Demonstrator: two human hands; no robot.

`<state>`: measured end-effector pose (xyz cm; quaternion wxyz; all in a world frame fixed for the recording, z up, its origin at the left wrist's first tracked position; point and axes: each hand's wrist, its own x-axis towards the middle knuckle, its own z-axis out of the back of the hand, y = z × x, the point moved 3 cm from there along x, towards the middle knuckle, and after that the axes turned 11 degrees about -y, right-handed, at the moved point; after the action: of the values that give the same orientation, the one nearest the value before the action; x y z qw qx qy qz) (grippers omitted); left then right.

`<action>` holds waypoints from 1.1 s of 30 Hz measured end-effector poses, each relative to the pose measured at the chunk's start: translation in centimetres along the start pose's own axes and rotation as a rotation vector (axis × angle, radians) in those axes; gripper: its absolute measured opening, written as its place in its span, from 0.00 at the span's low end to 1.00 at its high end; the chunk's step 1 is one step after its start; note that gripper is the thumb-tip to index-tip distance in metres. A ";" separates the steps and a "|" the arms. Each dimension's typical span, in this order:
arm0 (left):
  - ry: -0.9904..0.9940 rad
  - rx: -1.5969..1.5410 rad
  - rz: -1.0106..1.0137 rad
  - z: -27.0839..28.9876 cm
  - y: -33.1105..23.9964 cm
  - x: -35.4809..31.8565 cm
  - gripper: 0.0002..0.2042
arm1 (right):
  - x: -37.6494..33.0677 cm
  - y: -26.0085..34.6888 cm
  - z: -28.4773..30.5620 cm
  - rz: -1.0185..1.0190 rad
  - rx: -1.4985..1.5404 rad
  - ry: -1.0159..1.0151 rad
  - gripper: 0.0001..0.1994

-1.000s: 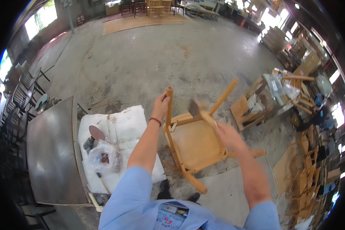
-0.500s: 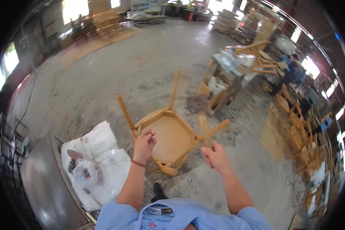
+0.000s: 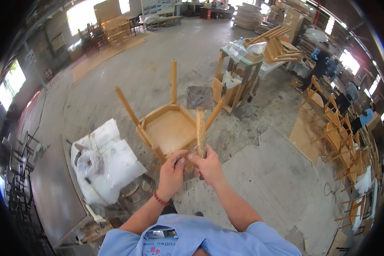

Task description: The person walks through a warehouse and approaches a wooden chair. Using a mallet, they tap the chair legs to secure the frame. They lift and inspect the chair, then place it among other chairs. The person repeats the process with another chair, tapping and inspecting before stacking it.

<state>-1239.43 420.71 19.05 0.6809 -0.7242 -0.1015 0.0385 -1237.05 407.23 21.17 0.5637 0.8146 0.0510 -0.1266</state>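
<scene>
An upturned wooden chair [image 3: 165, 131] stands on the floor in front of me, its legs pointing up and its seat underside showing. My right hand [image 3: 208, 165] grips the wooden handle of a hammer [image 3: 201, 132], which points away from me over the chair's right side. My left hand [image 3: 173, 174] is close beside it at the chair's near edge. Its thumb and fingers are pinched together; anything between them is too small to make out.
White foam sheeting [image 3: 111, 170] with a clear plastic bag [image 3: 89, 163] lies at left, beside a metal-topped table [image 3: 53, 183]. Ahead right is a workbench [image 3: 239, 64]. A dark square plate [image 3: 199, 97] lies beyond the chair. Wooden chairs [image 3: 330, 151] and people [image 3: 322, 59] are farther right.
My hands have come together, the left moving right and the right moving left with the hammer. The hammer now points straight ahead. The chair appears farther left in view as the view shifted.
</scene>
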 end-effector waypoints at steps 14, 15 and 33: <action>-0.072 -0.106 0.139 4.7 5.1 -1.7 0.08 | -1.0 -6.1 -1.7 -0.239 -0.019 0.021 0.07; -0.084 -0.092 0.133 5.1 5.3 -1.2 0.08 | -1.0 -6.4 -1.7 -0.252 -0.025 0.012 0.08; 0.149 -0.221 0.227 10.2 9.3 10.6 0.13 | -2.9 -6.0 2.0 -0.175 -0.379 -0.015 0.07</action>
<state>-1230.17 432.30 9.96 0.5939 -0.8025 0.0282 0.0500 -1241.49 407.73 15.79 0.6940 0.6856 0.1403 -0.1694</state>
